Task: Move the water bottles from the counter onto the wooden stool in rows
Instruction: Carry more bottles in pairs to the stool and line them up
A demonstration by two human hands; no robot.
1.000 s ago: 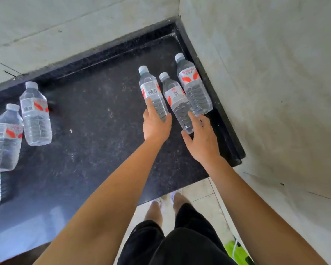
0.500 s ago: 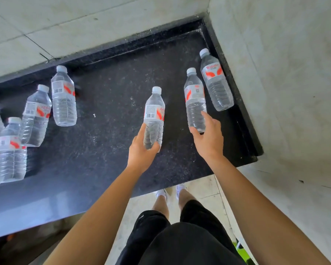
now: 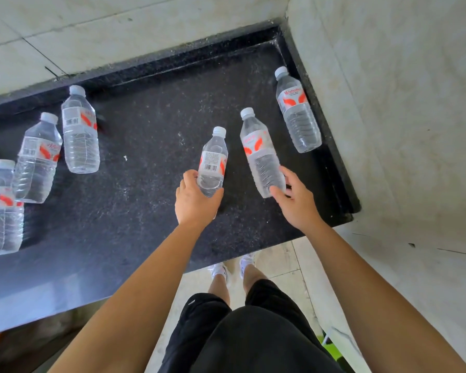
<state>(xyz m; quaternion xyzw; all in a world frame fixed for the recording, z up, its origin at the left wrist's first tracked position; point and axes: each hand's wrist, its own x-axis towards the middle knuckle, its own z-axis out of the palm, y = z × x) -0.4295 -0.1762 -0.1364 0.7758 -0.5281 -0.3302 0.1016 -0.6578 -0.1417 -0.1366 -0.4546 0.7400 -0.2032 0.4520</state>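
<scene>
My left hand is shut on a clear water bottle with a white cap and red-and-white label, held by its lower part over the black counter. My right hand wraps its fingers around the base of a second bottle just to the right. A third bottle stands in the counter's right corner, apart from both hands. The wooden stool is out of view.
Several more bottles stand at the counter's left: one, another, and one at the frame edge. Pale tiled walls close the counter at back and right. My legs and tiled floor show below.
My left hand has taken its bottle out of the group of three and carried it left and nearer. My right hand has closed around the middle bottle's base. The view has shifted.
</scene>
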